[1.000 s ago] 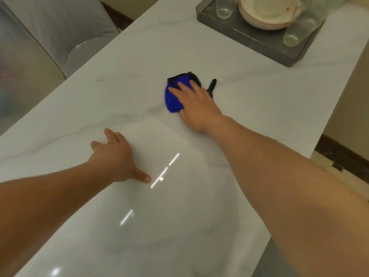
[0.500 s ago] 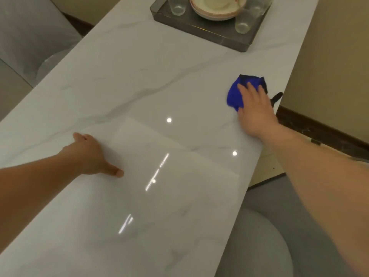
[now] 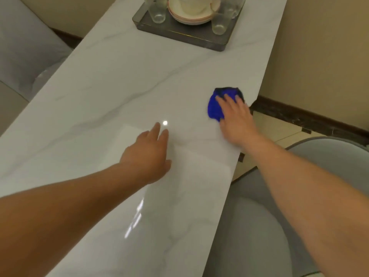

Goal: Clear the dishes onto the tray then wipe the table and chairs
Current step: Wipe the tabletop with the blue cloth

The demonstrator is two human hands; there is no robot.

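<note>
1. The right hand (image 3: 237,120) lies flat on the blue cloth (image 3: 214,108), close to the right edge of the white surface (image 3: 123,80). Its fingers (image 3: 229,98) are straight and a little apart, and they press the cloth down. They do not curl round it.
2. The cloth sticks out to the left and far side of those fingers. Most of the surface not yet under the cloth lies to its left, so the next wipe probably goes that way.
3. The left hand (image 3: 148,154) is on the middle of the surface, nearer than the cloth and to its left. Its fingers (image 3: 157,129) are straight and close together, and they hold nothing.
4. The right hand is the one on the cloth, so it should do the wiping.
5. The dishes are already on the tray (image 3: 179,35) at the far end: some glasses (image 3: 158,14) and stacked plates (image 3: 191,19).
6. A grey chair (image 3: 259,226) is near, on the right.
</note>
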